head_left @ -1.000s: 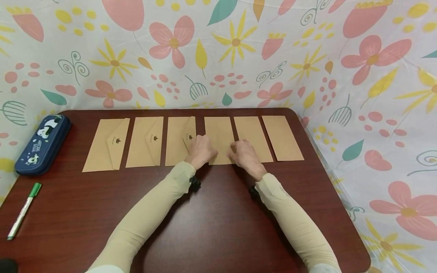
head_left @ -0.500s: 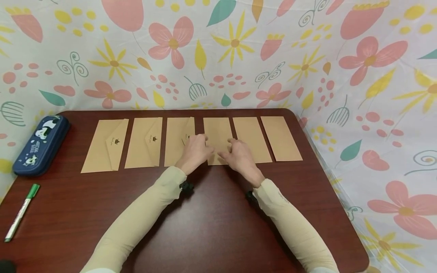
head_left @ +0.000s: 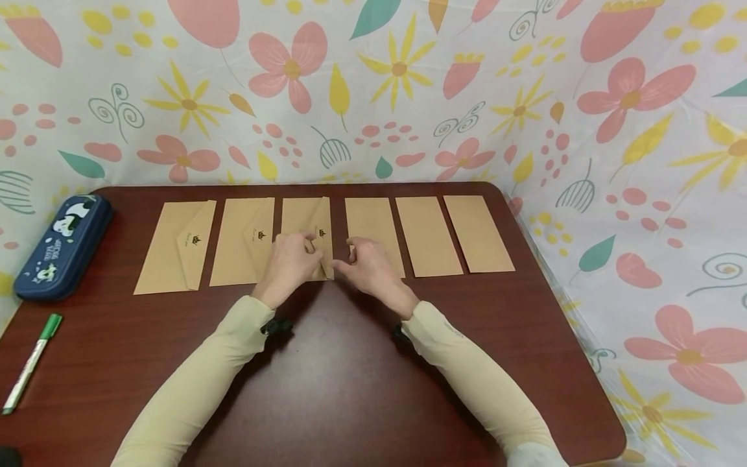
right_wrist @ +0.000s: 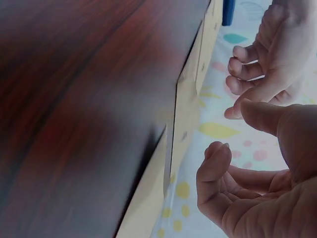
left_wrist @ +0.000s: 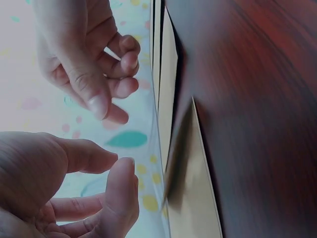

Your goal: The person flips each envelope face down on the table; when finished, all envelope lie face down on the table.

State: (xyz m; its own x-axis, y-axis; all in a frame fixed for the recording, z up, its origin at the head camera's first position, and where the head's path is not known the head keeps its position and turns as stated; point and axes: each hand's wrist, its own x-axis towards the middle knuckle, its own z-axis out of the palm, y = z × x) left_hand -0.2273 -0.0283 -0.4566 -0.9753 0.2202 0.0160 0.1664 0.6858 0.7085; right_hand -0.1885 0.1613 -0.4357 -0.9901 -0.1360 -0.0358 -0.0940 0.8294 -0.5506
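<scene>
Several tan paper envelopes lie in a row along the far part of the table. The third from the left (head_left: 297,217) has its flap side up, with a small dark crown print. The fourth (head_left: 370,217) shows a plain side. My left hand (head_left: 292,263) is over the third envelope's left side, thumb and fingers bent and apart. My right hand (head_left: 373,269) is over the fourth, reaching towards the gap between the two. In the left wrist view, nothing is between the left hand's (left_wrist: 89,183) fingertips. The right hand (right_wrist: 267,178) likewise holds nothing in the right wrist view.
Two more flap-side envelopes, the first (head_left: 163,253) and second (head_left: 233,243), lie left; plain ones, the fifth (head_left: 432,240) and sixth (head_left: 480,233), lie right. A blue panda pencil case (head_left: 61,250) and green-capped marker (head_left: 32,363) are at the left. Floral cloth (head_left: 373,97) hangs behind the table (head_left: 327,402).
Both hands have moved left, away from the sides of the fourth envelope. The left hand is now at the third envelope, the right hand over the fourth. The envelopes look unmoved.
</scene>
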